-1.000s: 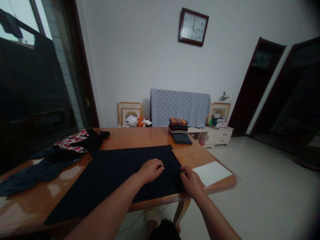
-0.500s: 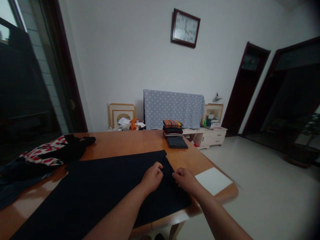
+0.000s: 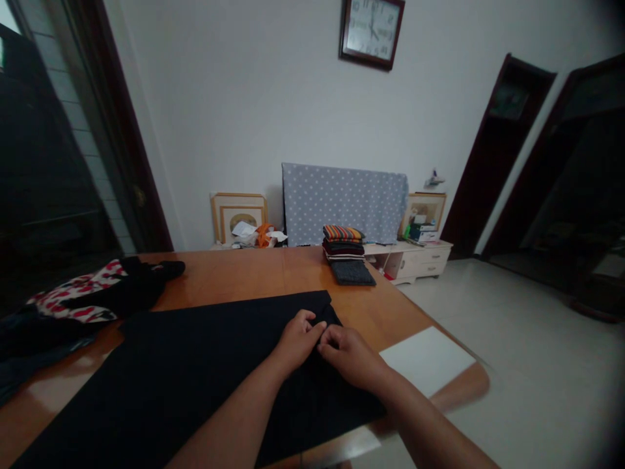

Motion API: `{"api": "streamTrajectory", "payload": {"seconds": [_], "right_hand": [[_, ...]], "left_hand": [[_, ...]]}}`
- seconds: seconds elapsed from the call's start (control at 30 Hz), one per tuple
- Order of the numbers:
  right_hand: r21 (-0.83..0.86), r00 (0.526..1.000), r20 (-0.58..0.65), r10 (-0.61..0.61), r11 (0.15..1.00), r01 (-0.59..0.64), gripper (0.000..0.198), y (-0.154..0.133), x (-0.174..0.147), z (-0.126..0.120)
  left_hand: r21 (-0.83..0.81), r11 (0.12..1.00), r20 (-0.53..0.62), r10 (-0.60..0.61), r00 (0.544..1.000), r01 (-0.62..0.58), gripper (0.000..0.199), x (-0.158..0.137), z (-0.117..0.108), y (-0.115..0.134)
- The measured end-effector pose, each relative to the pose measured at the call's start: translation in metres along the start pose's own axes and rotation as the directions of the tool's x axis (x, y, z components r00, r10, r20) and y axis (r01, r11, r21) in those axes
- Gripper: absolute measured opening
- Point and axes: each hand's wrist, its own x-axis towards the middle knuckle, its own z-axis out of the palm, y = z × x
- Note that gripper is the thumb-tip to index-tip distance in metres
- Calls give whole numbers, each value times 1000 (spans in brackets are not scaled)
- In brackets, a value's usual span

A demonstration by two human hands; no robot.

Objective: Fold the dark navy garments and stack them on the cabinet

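A large black garment (image 3: 195, 365) lies spread over the wooden table; its exact kind is hard to make out. My left hand (image 3: 297, 340) rests on its right part, with fingers curled and the thumb pointing right, gripping the cloth. Close beside it, almost touching, my right hand (image 3: 346, 353) pinches the garment near its right edge between thumb and forefinger. The dark fabric between the two hands is bunched, and its details are lost in shadow.
On the table (image 3: 258, 270) stands a stack of folded clothes (image 3: 343, 244) with a dark grey folded piece (image 3: 352, 273) in front. A white sheet (image 3: 430, 358) lies by the right corner. Rumpled clothes (image 3: 97, 293) lie at left. Behind is a low white cabinet (image 3: 424, 262).
My right hand has moved left, closing the gap to my left hand. The cloth between them is now gathered. The camera view has shifted slightly.
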Motion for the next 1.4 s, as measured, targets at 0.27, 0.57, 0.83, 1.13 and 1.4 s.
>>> {"api": "streamTrajectory", "payload": {"seconds": [0.27, 0.57, 0.83, 1.13, 1.4], "right_hand": [[309, 996, 11, 90, 947, -89, 10, 16, 18, -5], [736, 815, -71, 575, 582, -346, 10, 44, 66, -28], [800, 806, 116, 581, 426, -423, 22, 48, 116, -14], [862, 896, 53, 441, 433, -265, 13, 61, 152, -10], [864, 906, -7, 423, 458, -207, 9, 66, 155, -11]], "left_hand": [[-200, 972, -38, -135, 990, 125, 26, 2, -5, 0], [-333, 929, -139, -218, 966, 162, 20, 3, -19, 6], [-495, 856, -160, -263, 952, 153, 25, 3, -21, 7], [-473, 871, -55, -182, 982, 134, 28, -5, -12, 17], [-257, 963, 70, -69, 995, 85, 29, -5, -3, 12]]}}
